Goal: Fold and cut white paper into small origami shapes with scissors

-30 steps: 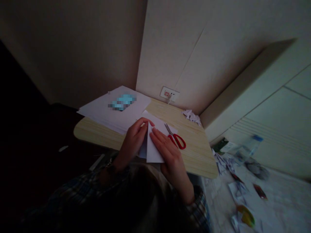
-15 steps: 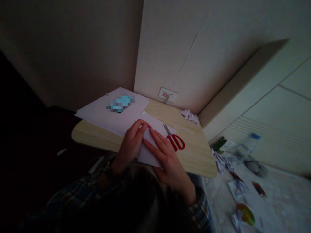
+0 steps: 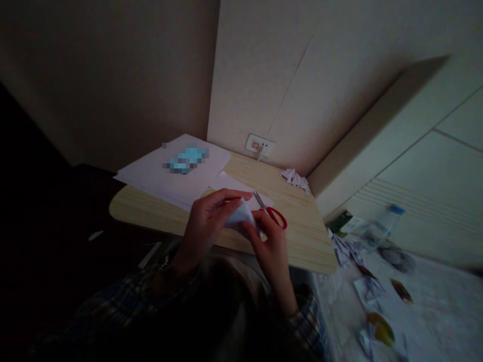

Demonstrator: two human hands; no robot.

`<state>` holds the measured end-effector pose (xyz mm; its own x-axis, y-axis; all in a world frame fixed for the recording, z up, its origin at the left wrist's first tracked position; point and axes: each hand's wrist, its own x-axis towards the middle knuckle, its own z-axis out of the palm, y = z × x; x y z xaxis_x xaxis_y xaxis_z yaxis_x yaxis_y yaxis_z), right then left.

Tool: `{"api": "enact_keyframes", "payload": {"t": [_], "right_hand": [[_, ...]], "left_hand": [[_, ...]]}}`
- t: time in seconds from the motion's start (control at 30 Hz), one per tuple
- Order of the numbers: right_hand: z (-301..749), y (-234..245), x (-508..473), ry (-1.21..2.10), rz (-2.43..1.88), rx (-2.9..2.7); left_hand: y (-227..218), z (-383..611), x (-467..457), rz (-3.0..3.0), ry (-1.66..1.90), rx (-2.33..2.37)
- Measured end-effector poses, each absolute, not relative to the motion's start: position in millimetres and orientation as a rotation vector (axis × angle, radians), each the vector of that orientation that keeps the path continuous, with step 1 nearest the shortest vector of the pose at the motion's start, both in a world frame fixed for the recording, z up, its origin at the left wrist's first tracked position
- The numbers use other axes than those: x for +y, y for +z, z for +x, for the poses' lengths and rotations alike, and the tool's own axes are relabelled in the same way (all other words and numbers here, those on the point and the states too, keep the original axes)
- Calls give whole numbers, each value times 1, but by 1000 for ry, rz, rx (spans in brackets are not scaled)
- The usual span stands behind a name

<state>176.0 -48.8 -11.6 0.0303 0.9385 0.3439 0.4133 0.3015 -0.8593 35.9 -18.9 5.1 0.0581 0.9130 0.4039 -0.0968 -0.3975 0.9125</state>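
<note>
A small folded piece of white paper [image 3: 238, 215] is held up between my two hands, just above the near edge of the wooden table [image 3: 302, 241]. My left hand [image 3: 206, 218] pinches its left side and top corner between thumb and fingers. On the lower right side, my right hand [image 3: 268, 236] grips the paper with thumb and fingertips. Just behind my right hand lie scissors [image 3: 278, 217] with red handles, blades pointing away. Another sheet of paper [image 3: 236, 184] rests flat beyond my hands, partly covered by them.
Large white sheets [image 3: 151, 173] hang slightly over the table's left edge, with a pixelated blue object [image 3: 188, 160] on top. Folded paper pieces [image 3: 294, 180] sit at the back right, near a wall socket [image 3: 260, 145]. A plastic bottle [image 3: 385, 226] and scattered papers lie on the right.
The paper has been lifted and turned so that it stands tilted between my hands. My right hand has gone from lying flat along it to pinching its lower right side.
</note>
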Motion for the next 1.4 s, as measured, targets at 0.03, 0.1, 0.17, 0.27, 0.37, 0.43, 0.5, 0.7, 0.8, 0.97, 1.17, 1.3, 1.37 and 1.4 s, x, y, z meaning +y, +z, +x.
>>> {"api": "enact_keyframes", "payload": {"t": [0.03,0.1,0.17,0.27,0.37,0.43,0.5,0.7,0.8,0.97,1.17,1.3,1.37,1.4], "right_hand": [[178,-13,-48,703,-1249,-1460],[183,-15,-47,794,-1166,-1258],[187,-19,-46,843,-1099,-1108],[190,-24,-43,874,-1043,-993],[189,-26,-42,909,-1011,-941],[188,-27,-41,916,-1004,-919],[188,-26,-41,916,-1003,-906],[188,-24,-40,893,-1007,-925],[188,-24,-40,869,-1027,-933],[189,-24,-40,863,-1047,-964],[192,-17,-43,867,-1085,-1046],[194,-15,-45,767,-1101,-1052],[194,-16,-45,738,-1099,-1043],[195,-16,-45,732,-1098,-1039]], "left_hand": [[3,36,-18,1474,1436,840],[-2,37,-15,1482,1332,817],[-7,38,-14,1511,1257,828],[-10,39,-15,1564,1225,886],[-8,39,-18,1590,1255,930],[-6,37,-19,1601,1266,936],[-4,36,-20,1637,1271,942],[-3,37,-19,1739,1275,968],[-4,37,-19,1728,1264,976],[-6,35,-18,1790,1217,1003],[-6,32,-16,1992,1190,1033],[-4,31,-18,2030,1169,1035],[-3,31,-20,2037,1148,1030],[-3,31,-20,2044,1140,1029]]}}
